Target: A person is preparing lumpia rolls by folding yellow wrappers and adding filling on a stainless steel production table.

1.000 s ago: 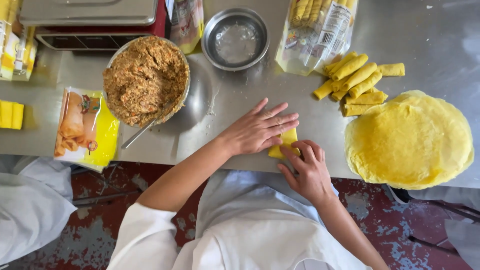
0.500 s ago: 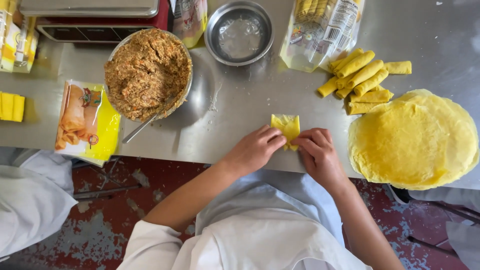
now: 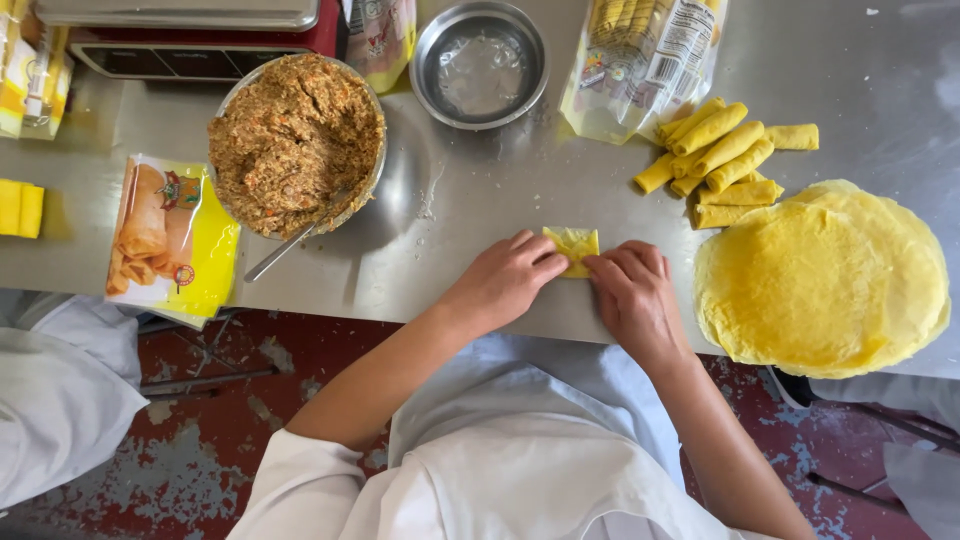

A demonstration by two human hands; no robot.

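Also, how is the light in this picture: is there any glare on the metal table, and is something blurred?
Head view: soft, even light; the steel table shows a pale sheen at the upper right, no hard glare; the bowl of filling casts a dim shadow to its right; the left hand, the right hand and the yellow wrapper are sharp, without motion blur.

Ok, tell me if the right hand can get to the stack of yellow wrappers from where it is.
Probably yes: the right hand is on the folded wrapper, and the stack of yellow wrappers lies just beside it with bare table between.
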